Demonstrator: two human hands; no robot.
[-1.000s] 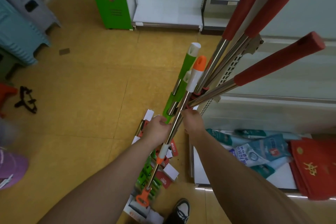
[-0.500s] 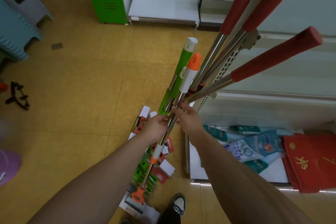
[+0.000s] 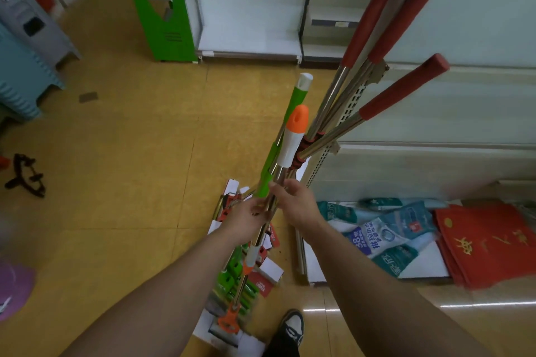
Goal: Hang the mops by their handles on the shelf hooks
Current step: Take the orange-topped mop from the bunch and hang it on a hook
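Mops stand bundled on the floor, left hand gripping their poles while the right hand has loosened, fingers spread, seemingly picking one to hang.

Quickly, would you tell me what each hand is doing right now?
Left hand: closed around the bundled mop poles.
Right hand: fingers loosely on the same poles; a firm grip cannot be told.

Yellow tiled floor, white store shelving with a green end panel, stacked plastic stools at left
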